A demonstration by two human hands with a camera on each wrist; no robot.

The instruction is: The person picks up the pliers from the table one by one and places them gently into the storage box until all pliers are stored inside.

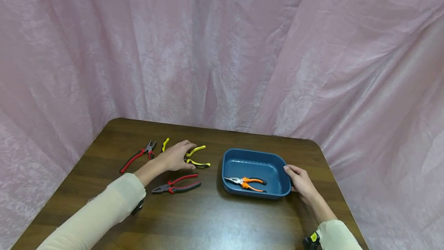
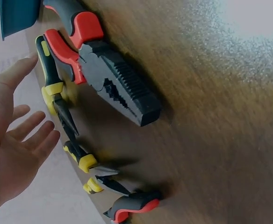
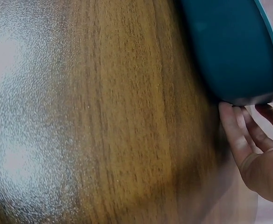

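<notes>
My left hand (image 1: 176, 156) reaches over a pair of yellow-and-black pliers (image 1: 197, 164), its fingers spread and loosely bent with nothing held. In the left wrist view the thumb tip overlaps one handle of these pliers (image 2: 47, 60). Red-and-black combination pliers (image 1: 161, 189) lie just nearer than this hand. My right hand (image 1: 301, 180) holds the right end of a blue rectangular box (image 1: 254, 152), thumb at the rim and fingers against the outer wall. Orange-handled long-nose pliers (image 1: 244, 181) rest inside the box.
Farther left lie another red-and-black pair of pliers (image 1: 133, 160) and a second yellow-and-black pair (image 1: 165, 144), partly hidden by the left hand. The brown wooden table (image 1: 215, 223) ends at a pink curtain (image 1: 222, 68) behind.
</notes>
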